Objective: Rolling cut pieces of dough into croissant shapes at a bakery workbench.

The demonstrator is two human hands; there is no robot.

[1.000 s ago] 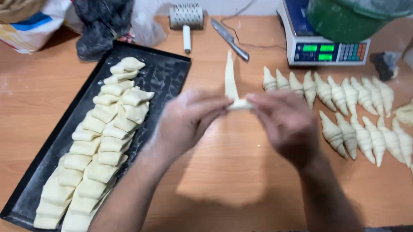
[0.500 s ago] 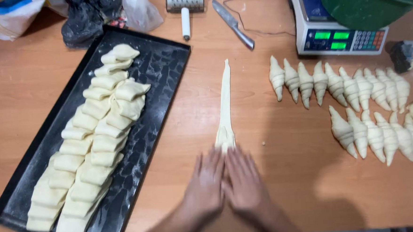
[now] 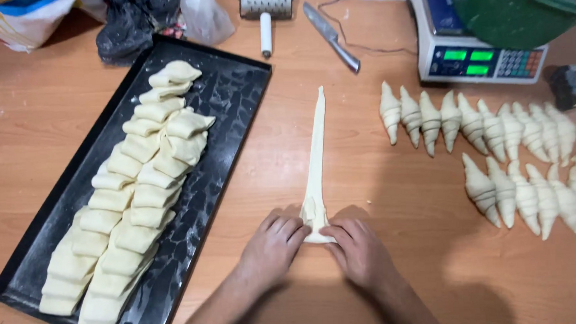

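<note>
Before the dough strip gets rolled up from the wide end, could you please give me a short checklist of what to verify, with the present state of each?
1. Both hands on the wide end: left hand and right hand rest on the near end of the dough strip. Ok.
2. Strip laid out straight: it runs in one line away from the hands to a thin tip. Ok.
3. Rolling path free: bare wooden table on both sides of the strip; the knife lies beyond the tip. Ok.
4. Room beside the shaped croissants: open table left of the rows. Ok.
5. Dough sticking to the table: cannot tell.
</note>
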